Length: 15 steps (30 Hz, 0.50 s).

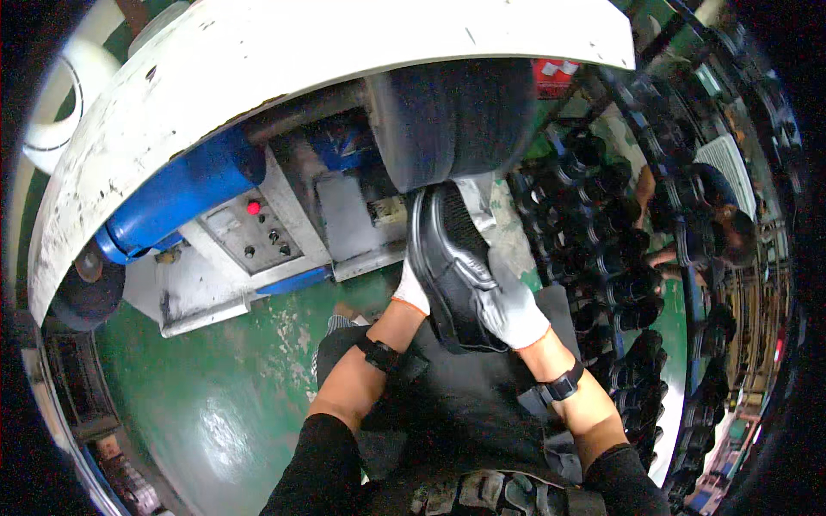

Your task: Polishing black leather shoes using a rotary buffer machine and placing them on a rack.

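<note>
A shiny black leather shoe is held upright between my two hands, just below a wide dark buffing roller. The shoe's far end meets the roller's lower edge in view; whether they touch I cannot tell. My left hand, in a white glove with an orange cuff edge, supports the shoe's left side, its fingers hidden behind the shoe. My right hand, also white-gloved, is closed on the shoe's right side near its lower end. The roller's surface looks streaked, as if spinning.
The machine's white curved hood overhangs the roller. A control panel with a red button sits left, beneath a blue cylinder. Racks of black shoes stand close on the right; another person is beyond them.
</note>
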{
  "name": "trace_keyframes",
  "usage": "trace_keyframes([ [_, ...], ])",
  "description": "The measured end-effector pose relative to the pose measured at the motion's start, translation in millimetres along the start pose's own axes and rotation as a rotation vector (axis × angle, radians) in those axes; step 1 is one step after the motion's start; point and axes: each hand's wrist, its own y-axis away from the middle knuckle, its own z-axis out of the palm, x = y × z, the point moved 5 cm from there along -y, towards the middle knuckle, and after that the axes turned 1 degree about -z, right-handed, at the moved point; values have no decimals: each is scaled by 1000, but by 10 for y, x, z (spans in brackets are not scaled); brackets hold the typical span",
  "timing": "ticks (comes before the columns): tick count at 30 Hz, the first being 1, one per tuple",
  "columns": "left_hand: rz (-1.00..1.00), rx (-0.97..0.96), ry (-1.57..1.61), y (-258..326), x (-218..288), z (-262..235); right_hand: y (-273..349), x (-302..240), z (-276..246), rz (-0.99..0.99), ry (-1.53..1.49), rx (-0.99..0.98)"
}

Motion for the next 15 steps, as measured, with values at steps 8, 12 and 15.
trace_keyframes([
  [8, -500, 439, 1143, -319, 362, 133, -335, -618, 603, -288, 570, -4],
  [12, -483, 480, 898, -537, 176, -147, -605, -800, 469, -847, 1670, -37],
  [15, -439, 548, 843, -671, 203, -329, -882, -724, 270, -907, 1296, -199],
])
